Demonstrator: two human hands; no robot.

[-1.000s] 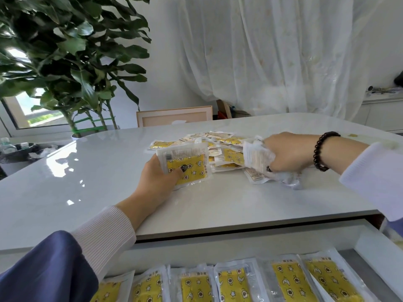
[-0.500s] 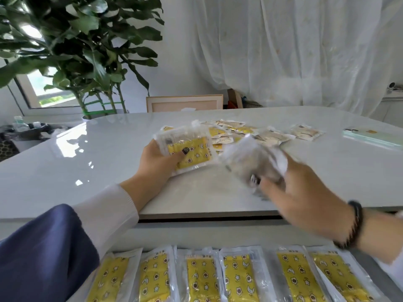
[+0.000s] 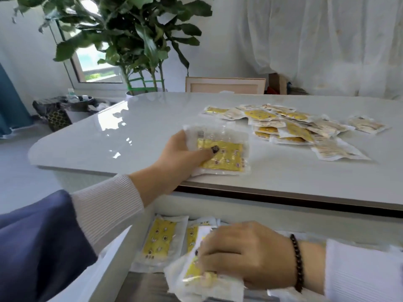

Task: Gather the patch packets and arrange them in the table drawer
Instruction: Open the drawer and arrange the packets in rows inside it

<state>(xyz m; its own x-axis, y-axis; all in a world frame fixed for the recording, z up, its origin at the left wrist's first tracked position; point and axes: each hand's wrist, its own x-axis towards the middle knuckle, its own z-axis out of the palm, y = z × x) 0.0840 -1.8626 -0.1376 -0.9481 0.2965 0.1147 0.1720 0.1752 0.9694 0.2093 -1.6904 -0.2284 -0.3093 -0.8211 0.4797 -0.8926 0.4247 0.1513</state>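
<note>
Over the drawer [image 3: 113, 253], right hand [image 3: 246, 256] grips crinkly packets [image 3: 196, 277].

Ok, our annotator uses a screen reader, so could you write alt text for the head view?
A person's right hand lowers a clutch of yellow patch packets into an open table drawer, while the left hand holds another stack at the table edge. More loose packets lie scattered farther back.

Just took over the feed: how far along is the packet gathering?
Partly done. Packets already lie in the open drawer, such as one at its left end. The right hand lowers a packet into it; the left hand holds a stack on the table. A scattered pile remains.
</note>
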